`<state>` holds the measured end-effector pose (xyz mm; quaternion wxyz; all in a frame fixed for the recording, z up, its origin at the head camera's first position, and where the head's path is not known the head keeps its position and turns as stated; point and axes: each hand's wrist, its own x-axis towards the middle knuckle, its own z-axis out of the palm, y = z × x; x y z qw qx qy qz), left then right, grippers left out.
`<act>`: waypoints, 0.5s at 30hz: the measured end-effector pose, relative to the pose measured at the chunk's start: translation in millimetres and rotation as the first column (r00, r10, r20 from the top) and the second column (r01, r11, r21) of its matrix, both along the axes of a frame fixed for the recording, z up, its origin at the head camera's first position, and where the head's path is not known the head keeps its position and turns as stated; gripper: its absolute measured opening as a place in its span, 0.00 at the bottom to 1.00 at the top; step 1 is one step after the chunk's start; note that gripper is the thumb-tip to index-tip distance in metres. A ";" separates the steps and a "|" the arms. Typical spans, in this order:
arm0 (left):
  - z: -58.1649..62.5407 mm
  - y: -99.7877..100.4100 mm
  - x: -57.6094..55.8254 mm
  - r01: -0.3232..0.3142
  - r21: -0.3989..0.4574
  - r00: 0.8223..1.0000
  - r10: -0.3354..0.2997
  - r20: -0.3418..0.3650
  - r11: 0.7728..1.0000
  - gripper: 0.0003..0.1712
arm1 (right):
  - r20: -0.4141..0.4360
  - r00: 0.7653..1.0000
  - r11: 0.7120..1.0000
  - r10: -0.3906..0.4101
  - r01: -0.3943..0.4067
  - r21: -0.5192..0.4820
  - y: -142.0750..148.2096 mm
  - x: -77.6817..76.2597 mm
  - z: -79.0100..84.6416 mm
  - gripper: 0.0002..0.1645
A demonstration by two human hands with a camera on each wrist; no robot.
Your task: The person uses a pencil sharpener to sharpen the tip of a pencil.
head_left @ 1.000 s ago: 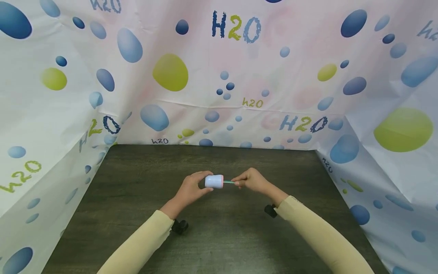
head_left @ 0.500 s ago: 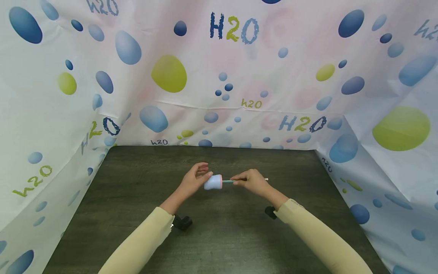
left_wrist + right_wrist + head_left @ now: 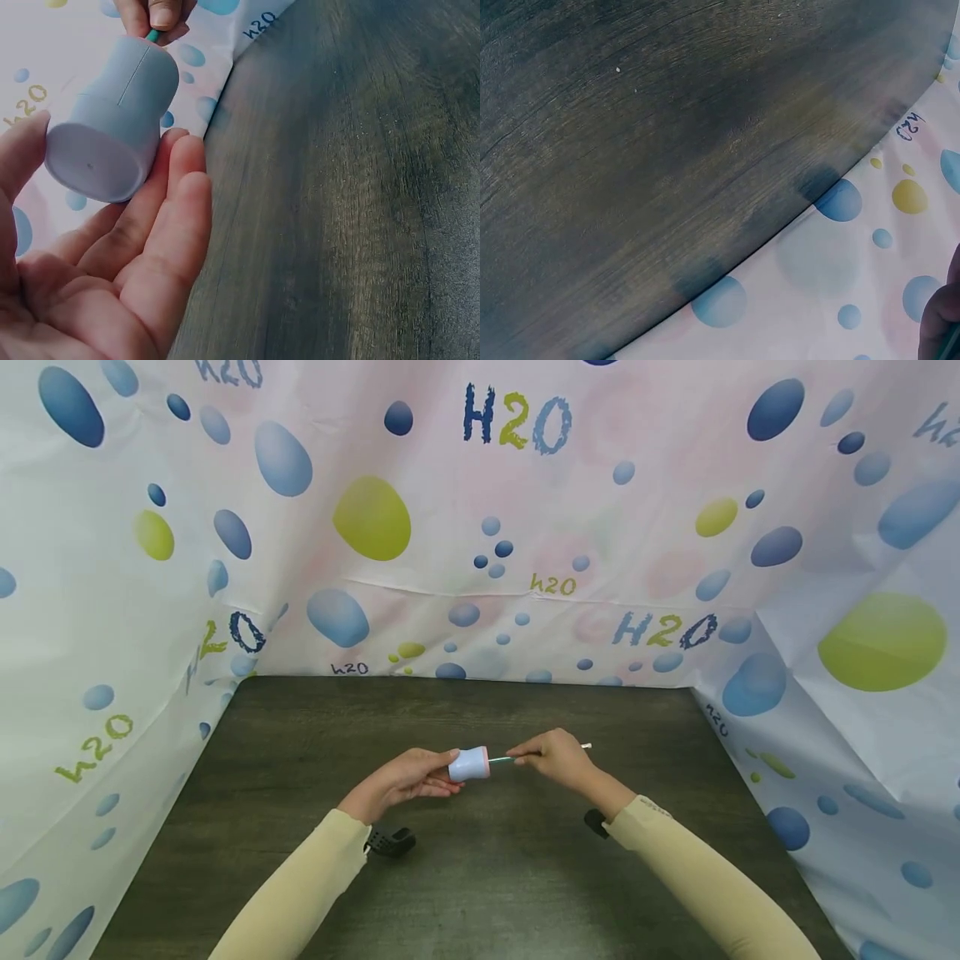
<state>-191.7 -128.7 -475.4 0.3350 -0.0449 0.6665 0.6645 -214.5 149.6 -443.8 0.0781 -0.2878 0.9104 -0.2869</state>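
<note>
A small pale blue pencil sharpener (image 3: 468,763) with a pinkish rim on one end lies sideways in the air over the table's middle. My left hand (image 3: 408,774) holds its blunt end, thumb on one side and fingers on the other, as the left wrist view shows with the sharpener (image 3: 124,105) tilted. A thin green pencil (image 3: 501,759) runs into the rimmed end. My right hand (image 3: 558,758) pinches this pencil close to the sharpener, and its pale far end sticks out behind the hand. Only a sliver of the right fingers (image 3: 939,311) shows in the right wrist view.
The dark wood-grain table (image 3: 480,877) spreads under both hands. White sheeting (image 3: 450,568) with blue and green drops and "H2O" lettering rises at the back and both sides. A black wrist camera (image 3: 392,842) hangs below the left wrist.
My left hand has shifted its hold and turned: the fingers were above the sharpener and are now below, with the thumb on top. The right hand's pencil turned slightly; its pale end came into view.
</note>
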 end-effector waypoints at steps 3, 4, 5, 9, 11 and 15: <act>-2.2 1.8 0.4 0.000 -0.017 1.000 -0.001 -0.029 1.000 0.31 | -0.005 1.000 1.000 0.006 -0.006 0.014 -0.1 0.3 0.7 0.13; -3.0 2.5 0.6 0.001 -0.023 0.999 -0.002 -0.047 1.000 0.31 | -0.001 1.000 1.000 0.004 -0.004 0.018 0.0 0.2 0.7 0.12; -3.7 3.2 0.8 -0.001 -0.039 0.997 -0.002 -0.072 0.999 0.30 | 0.004 1.000 1.000 0.002 -0.002 0.019 0.1 0.0 0.6 0.12; -4.6 4.7 2.1 -0.005 -0.138 0.975 -0.025 -0.219 0.990 0.29 | 0.042 0.999 1.000 -0.004 0.004 0.010 0.8 -1.6 -0.6 0.12; -3.2 5.1 3.6 -0.013 -0.193 0.953 -0.046 -0.300 0.981 0.29 | 0.069 0.998 1.000 -0.010 0.010 0.002 1.4 -2.9 -1.8 0.12; 0.6 6.1 6.5 -0.016 -0.220 0.899 -0.082 -0.429 0.975 0.29 | 0.152 0.988 0.999 -0.031 0.035 -0.023 2.9 -6.8 -5.3 0.12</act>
